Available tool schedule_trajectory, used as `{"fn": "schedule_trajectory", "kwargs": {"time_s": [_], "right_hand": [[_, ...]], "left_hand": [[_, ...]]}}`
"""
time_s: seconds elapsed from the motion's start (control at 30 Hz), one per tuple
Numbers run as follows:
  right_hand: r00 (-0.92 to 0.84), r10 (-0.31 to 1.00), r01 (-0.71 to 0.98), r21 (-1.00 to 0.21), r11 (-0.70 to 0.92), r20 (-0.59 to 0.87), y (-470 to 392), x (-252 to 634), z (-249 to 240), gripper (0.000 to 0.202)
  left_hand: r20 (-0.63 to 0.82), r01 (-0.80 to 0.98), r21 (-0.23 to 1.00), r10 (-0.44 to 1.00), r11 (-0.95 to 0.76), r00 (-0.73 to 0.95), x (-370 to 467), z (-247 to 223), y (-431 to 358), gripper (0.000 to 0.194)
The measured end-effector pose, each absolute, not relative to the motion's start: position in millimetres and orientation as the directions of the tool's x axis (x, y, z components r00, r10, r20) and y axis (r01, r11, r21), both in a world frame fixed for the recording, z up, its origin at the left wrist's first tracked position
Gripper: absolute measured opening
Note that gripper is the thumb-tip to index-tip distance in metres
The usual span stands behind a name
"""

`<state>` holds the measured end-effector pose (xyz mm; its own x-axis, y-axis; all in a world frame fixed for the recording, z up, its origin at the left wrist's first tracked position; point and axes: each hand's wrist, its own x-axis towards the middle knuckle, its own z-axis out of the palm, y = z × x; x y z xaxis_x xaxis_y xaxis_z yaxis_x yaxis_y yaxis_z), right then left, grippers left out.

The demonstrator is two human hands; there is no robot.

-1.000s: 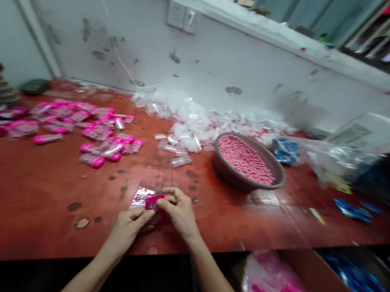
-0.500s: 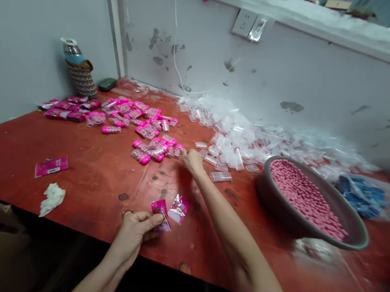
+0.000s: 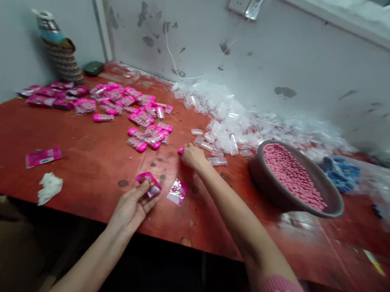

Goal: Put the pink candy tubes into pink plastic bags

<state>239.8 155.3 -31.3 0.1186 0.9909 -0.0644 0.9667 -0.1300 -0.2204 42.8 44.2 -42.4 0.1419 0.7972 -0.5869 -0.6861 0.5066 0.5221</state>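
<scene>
Near the front of the red table, my left hand (image 3: 135,204) grips a small pink printed packet (image 3: 149,184) between thumb and fingers. Just right of it, a second pink packet (image 3: 177,192) lies flat on the tabletop. My right hand (image 3: 193,157) is closed around a small tube with a pink cap (image 3: 180,150); the fingers hide most of the tube. Left of that hand lies a pile of clear tubes with pink caps and pink pellets inside (image 3: 149,135). Behind and to its right, empty clear tubes (image 3: 217,160) spread out from a large heap.
A grey basin (image 3: 271,184) of pink pellets (image 3: 292,175) stands at the right, with a blue bundle (image 3: 340,174) beyond. Filled pink packets (image 3: 52,97), a bottle in a knitted cover (image 3: 63,58), a flat pink packet (image 3: 43,157) and crumpled white tissue (image 3: 50,188) are at the left.
My right hand has drawn back from the pile of filled tubes with a pink-capped tube in it. My left hand has tilted its packet. The camera view has shifted too.
</scene>
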Motion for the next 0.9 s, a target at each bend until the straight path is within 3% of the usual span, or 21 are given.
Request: {"fn": "schedule_trajectory", "kwargs": {"time_s": [0.17,0.27,0.33,0.4,0.5,0.7,0.9], "right_hand": [[0.017,0.999,0.948,-0.319,-0.008,0.027,89,250,-29,0.026],[-0.029,0.998,0.880,-0.472,0.054,0.059,39,240,-27,0.032],[0.003,0.999,0.530,-0.847,0.038,0.047,4,225,-28,0.031],[0.053,0.999,0.243,-0.970,-0.010,0.003,-25,208,-31,0.028],[0.165,0.986,0.098,-0.995,-0.034,-0.017,-50,186,-35,0.028],[0.301,0.952,0.195,-0.981,-0.010,0.050,-54,182,-41,0.033],[0.318,0.946,0.103,-0.994,0.037,0.069,-55,182,-42,0.036]], "left_hand": [[-0.604,-0.782,0.431,0.788,0.450,0.120,52,-43,41,0.003],[-0.603,-0.817,0.391,0.788,0.424,0.120,57,-45,37,0.006],[-0.604,-0.824,0.372,0.786,0.428,0.135,60,-46,34,0.006],[-0.597,-0.824,0.364,0.787,0.435,0.152,64,-47,32,0.005],[-0.591,-0.815,0.361,0.787,0.452,0.174,71,-47,28,0.004],[-0.520,-0.793,0.381,0.819,0.476,0.242,85,-44,16,0.002],[-0.429,-0.713,0.487,0.850,0.504,0.307,87,-40,11,0.008]]}}
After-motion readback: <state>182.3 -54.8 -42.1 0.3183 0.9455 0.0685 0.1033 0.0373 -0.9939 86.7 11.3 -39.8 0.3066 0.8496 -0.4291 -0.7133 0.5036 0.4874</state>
